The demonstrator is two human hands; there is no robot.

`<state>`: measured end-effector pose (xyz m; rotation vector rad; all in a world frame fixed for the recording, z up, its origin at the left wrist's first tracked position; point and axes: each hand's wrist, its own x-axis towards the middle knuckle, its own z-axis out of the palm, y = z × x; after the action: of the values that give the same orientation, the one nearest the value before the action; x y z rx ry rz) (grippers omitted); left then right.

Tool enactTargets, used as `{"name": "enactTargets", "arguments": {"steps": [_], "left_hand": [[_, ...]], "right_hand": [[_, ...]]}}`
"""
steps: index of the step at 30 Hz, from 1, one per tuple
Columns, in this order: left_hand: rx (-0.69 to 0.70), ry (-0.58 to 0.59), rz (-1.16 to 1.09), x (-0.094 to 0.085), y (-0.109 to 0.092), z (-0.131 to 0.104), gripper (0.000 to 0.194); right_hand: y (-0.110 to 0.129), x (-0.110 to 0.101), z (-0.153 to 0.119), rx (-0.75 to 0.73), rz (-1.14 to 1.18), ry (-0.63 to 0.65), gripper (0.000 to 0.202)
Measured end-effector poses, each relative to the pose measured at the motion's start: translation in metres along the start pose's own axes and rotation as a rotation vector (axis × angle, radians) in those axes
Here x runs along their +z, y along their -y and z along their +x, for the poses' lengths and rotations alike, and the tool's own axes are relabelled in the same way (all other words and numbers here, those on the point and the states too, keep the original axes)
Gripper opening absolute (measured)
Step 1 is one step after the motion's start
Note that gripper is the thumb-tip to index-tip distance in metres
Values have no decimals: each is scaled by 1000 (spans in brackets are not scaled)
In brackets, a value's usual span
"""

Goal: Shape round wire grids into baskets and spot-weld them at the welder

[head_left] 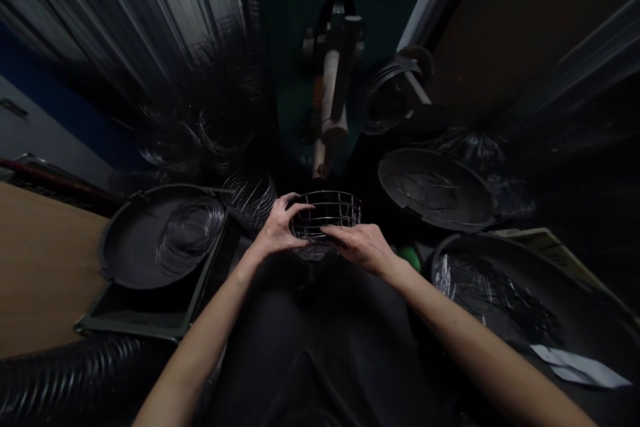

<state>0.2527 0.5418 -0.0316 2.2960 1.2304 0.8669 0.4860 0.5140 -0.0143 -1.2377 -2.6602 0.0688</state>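
Observation:
A small round basket of thin metal wire (333, 207) is held between both hands, low in front of the machine. My left hand (283, 227) grips its left side, with the fingers spread over the rim and the thumb lower down. My right hand (363, 243) is at its near right side, the index finger stretched along the wires and the other fingers curled partly out of sight. Just beyond the basket, the pale arm of a machine (330, 93) points down toward it.
A round dark tray (133, 247) on the left holds wire rings (190, 233). More wire rings (250, 197) lie beside it. Two round trays (435, 177) (595, 327) on the right hold thin wire pieces. A green object (410, 257) sits near my right wrist.

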Motion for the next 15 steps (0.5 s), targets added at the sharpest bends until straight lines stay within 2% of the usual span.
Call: {"name": "enactTargets", "arguments": {"steps": [7,12,15], "left_hand": [[-7,-14,-8,-2,6,19,71],[15,-66,-3,-1,7,18,71],[49,-56,13,1,7,16,71]], "right_hand": [[-20,-19,25,-33,-33,3,31],[-27,-23,30,-13,-16,79,34],[-28,-23,31,18,-30,101,37]]}}
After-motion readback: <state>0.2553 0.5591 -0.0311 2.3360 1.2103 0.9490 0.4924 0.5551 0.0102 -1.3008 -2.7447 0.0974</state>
